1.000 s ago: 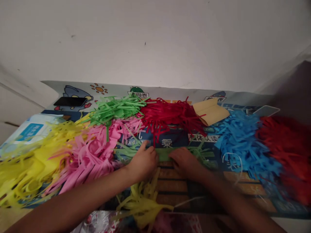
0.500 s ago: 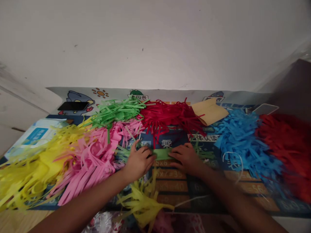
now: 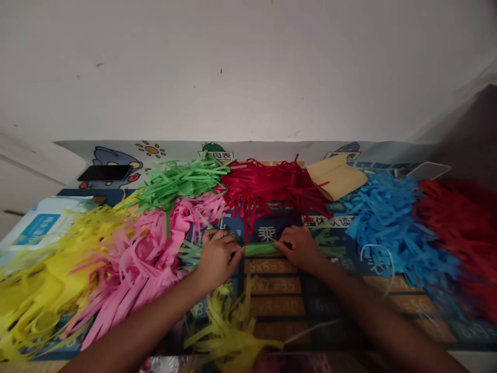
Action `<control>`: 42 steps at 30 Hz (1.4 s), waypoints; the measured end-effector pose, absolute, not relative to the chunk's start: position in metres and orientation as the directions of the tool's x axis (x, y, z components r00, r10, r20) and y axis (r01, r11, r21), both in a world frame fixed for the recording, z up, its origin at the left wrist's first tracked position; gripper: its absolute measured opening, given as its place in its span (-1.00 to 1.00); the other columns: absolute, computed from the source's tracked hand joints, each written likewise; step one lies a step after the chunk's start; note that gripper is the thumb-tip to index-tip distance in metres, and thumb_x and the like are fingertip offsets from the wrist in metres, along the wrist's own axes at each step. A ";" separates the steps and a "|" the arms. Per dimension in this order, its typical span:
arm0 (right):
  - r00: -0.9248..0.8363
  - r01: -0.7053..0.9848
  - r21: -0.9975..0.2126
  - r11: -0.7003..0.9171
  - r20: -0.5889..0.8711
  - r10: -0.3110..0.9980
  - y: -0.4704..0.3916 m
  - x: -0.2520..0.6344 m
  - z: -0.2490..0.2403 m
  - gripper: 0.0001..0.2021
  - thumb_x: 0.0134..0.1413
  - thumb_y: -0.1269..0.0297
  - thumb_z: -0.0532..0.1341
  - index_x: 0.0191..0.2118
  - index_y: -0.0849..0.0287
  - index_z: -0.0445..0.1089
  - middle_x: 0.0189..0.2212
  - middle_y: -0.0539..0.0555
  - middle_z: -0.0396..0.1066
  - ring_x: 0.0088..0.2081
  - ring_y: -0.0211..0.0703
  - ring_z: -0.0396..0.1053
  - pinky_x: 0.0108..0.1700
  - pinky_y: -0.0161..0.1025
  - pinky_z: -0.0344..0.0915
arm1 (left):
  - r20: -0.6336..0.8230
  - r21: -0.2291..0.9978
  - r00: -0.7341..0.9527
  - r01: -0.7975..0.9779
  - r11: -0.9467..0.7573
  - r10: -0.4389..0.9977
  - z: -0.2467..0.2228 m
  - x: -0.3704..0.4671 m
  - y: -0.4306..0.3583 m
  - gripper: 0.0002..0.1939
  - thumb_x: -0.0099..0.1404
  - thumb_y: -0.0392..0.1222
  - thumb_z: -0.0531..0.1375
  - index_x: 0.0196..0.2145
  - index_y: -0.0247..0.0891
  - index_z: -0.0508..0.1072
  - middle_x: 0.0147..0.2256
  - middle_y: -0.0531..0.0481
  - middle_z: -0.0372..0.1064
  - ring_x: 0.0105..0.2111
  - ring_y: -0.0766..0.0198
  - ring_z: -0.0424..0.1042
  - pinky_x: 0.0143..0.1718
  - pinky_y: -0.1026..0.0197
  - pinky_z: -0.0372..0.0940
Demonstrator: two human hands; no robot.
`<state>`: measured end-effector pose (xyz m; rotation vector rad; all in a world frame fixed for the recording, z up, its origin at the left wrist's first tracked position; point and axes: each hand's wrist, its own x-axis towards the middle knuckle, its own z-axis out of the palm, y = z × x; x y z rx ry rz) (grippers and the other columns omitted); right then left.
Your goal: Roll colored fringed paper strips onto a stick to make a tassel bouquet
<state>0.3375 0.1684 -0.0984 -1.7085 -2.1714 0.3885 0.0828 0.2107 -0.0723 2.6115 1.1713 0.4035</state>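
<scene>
A green fringed paper strip (image 3: 259,249) lies across the middle of the printed mat, its cut ends spreading out past both hands. My left hand (image 3: 221,256) has its fingers curled and closed on the strip's left part. On the right part, my right hand (image 3: 298,248) pinches the same strip between thumb and fingers. Between the hands the green band looks narrow and stretched straight. Just below my left hand lies a yellow fringed tassel (image 3: 233,329) with a white string trailing to the right.
Heaps of yellow (image 3: 70,269), pink (image 3: 135,259), green (image 3: 182,181), dark red (image 3: 272,186), blue (image 3: 396,228) and red (image 3: 458,233) fringed paper surround the hands. A phone (image 3: 104,173), a pack (image 3: 39,225) and tan paper (image 3: 336,178) lie farther out.
The fingers of both hands have curled in from lying flatter on the green strip. Its middle band looks narrower now. The view has shifted slightly.
</scene>
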 end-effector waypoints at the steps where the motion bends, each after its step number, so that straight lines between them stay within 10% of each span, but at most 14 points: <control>1: -0.191 0.894 -0.392 0.218 0.106 0.976 0.170 0.336 -0.099 -0.73 0.20 0.22 0.24 -0.50 0.17 0.44 -0.45 0.01 0.43 -0.31 -0.15 0.31 -0.22 -0.18 -0.02 | 0.138 0.320 0.624 0.707 -0.631 0.769 -0.073 0.085 0.212 -0.71 0.35 -0.16 0.11 -0.49 -0.22 0.50 -0.47 0.03 0.44 -0.27 0.15 0.35 -0.05 -0.03 0.02; 12: -0.164 0.920 -0.334 0.203 0.142 0.976 0.174 0.331 -0.103 -0.76 0.12 0.26 0.30 -0.54 0.16 0.38 -0.49 -0.02 0.37 -0.35 -0.14 0.30 -0.25 -0.18 -0.05 | 0.077 0.255 0.642 0.727 -0.637 0.763 -0.080 0.091 0.224 -0.73 0.24 -0.15 0.21 -0.59 -0.22 0.43 -0.54 0.03 0.38 -0.33 0.12 0.33 -0.20 0.01 -0.01; 18: -0.159 0.912 -0.330 0.242 0.258 0.953 0.168 0.338 -0.098 -0.84 0.08 0.26 0.34 -0.43 0.17 0.39 -0.41 0.00 0.42 -0.31 -0.12 0.30 -0.22 -0.17 -0.01 | 0.241 0.208 0.724 0.612 -0.763 0.646 -0.077 0.085 0.223 -0.86 0.26 -0.29 0.20 -0.27 -0.08 0.51 -0.27 0.04 0.43 -0.17 0.13 0.31 -0.05 -0.04 0.02; 26: -0.609 0.770 0.060 0.636 0.367 0.703 0.154 0.339 -0.095 -0.92 0.25 0.41 0.18 -0.22 0.13 0.42 -0.30 0.03 0.48 -0.13 -0.08 0.25 0.00 -0.03 -0.04 | 0.210 -0.019 0.870 0.460 -0.888 0.446 -0.066 0.089 0.211 -0.87 0.28 -0.17 0.18 -0.22 -0.19 0.48 -0.30 0.01 0.41 -0.10 0.10 0.28 0.20 -0.18 -0.14; 42: -0.489 0.829 -0.097 0.551 0.352 0.798 0.161 0.323 -0.107 -0.90 0.23 0.33 0.22 -0.34 0.12 0.44 -0.38 0.00 0.45 -0.25 -0.14 0.23 -0.16 -0.11 -0.03 | 0.381 0.075 0.797 0.477 -0.875 0.468 -0.083 0.076 0.205 -0.86 0.36 -0.30 0.13 -0.21 -0.13 0.48 -0.34 0.08 0.49 -0.19 0.18 0.37 0.07 -0.07 -0.02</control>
